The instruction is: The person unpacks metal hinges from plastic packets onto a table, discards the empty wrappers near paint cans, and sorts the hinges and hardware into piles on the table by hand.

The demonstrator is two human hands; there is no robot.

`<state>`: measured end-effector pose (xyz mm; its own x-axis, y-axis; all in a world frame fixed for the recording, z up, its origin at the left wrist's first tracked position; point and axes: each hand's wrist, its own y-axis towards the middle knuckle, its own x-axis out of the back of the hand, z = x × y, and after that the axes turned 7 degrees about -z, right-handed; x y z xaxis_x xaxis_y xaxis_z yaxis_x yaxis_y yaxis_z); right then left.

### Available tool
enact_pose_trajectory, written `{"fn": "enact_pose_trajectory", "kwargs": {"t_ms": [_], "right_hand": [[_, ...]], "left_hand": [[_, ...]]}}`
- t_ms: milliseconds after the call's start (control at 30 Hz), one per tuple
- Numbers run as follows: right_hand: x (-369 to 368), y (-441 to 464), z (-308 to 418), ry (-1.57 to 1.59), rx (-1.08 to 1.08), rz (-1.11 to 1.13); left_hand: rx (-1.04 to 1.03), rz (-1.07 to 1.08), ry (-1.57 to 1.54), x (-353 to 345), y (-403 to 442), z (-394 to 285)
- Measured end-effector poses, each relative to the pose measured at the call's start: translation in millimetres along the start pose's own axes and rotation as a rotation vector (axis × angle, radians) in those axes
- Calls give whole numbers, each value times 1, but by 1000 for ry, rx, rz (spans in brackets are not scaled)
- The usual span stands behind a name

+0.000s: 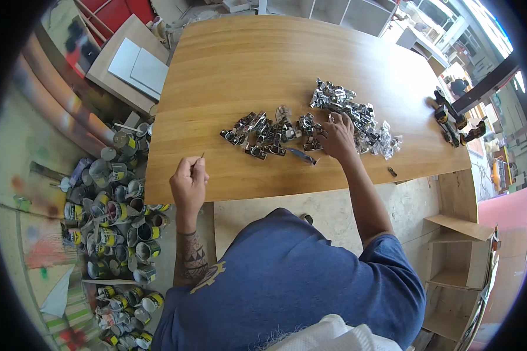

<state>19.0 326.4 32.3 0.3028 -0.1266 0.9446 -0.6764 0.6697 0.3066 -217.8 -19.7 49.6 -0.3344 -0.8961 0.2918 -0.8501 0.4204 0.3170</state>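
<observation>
Above the table's near left edge is my left hand [188,176], its thumb and fingers pinched together. A small thin dark piece [203,155] pokes up from the pinch; its kind is too small to make out. My right hand [338,137] reaches over the metal cabinet hinges [357,117], thumb and fingers apart, fingertips among them. To its left lies a second cluster of cabinet hinges [266,134]. A slim tool with a blue handle [301,155] rests in front of that cluster. Clear plastic packets [386,141] lie at the right of the hinges.
The wooden table [234,70] bears a single small dark part [392,172] near its front edge. Black and yellow power tools [448,120] stand at the right end. Many paint cans [108,205] crowd the floor at left. An open wooden shelf unit [457,263] is at lower right.
</observation>
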Motion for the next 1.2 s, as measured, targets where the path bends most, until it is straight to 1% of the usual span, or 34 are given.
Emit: {"fn": "enact_pose_trajectory", "kwargs": {"t_ms": [100, 133, 167, 200, 267, 300, 333, 400, 433, 467, 533, 600, 633, 667, 733, 767, 800, 867, 900, 1000, 1067, 1133, 1200], "right_hand": [[0, 2, 3, 16, -7, 16], [-1, 2, 5, 99, 31, -171], [-2, 3, 7, 178, 70, -357], [7, 4, 12, 175, 66, -359], [33, 7, 26, 875, -306, -186], [31, 12, 35, 1066, -170, -371], [38, 10, 37, 1064, -173, -377], [59, 6, 42, 1015, -209, -263], [60, 7, 38, 839, -188, -255], [67, 7, 40, 839, -188, -255], [87, 3, 47, 663, 33, -267], [89, -1, 53, 709, 11, -222], [89, -1, 57, 755, -13, -179], [85, -2, 60, 755, -1, -172], [69, -3, 64, 1269, -116, -134], [65, -4, 66, 1324, -52, -137], [65, -6, 72, 1321, -40, -127], [65, -11, 86, 1218, -20, -248], [65, -13, 90, 1216, -11, -240], [67, -19, 101, 1061, 100, -234], [74, -22, 109, 1028, 92, -192], [74, -23, 112, 959, 152, -267], [73, -22, 111, 937, 133, -241]], "left_hand": [[-58, 80, 0, -16, 6, -9], [-96, 117, -11, -21, 8, -14], [-88, 143, -23, -24, 8, -19], [-90, 147, -25, -27, 10, -23], [-130, 201, -29, -35, 11, -27], [-131, 207, -31, -38, 10, -28], [-138, 224, -41, -42, 9, -30], [-149, 240, -51, -49, 9, -34], [-166, 257, -63, -51, 8, -35], [-182, 274, -75, -54, 6, -37], [-185, 275, -99, -59, 4, -43], [-275, 332, -92, -64, 6, -51], [-280, 362, -102, -66, 6, -60], [-275, 350, -102, -69, 6, -68], [-374, 350, -126, -77, 7, -80], [-430, 335, -141, -82, 8, -84], [-425, 320, -142, -86, 9, -88], [-516, 297, -104, -92, 10, -100], [-539, 290, -86, -94, 11, -104], [-547, 276, -28, -102, 11, -101], [-539, 292, 28, -104, 11, -100], [-533, 314, 82, -105, 11, -100], [-533, 299, 88, -105, 11, -98]]}}
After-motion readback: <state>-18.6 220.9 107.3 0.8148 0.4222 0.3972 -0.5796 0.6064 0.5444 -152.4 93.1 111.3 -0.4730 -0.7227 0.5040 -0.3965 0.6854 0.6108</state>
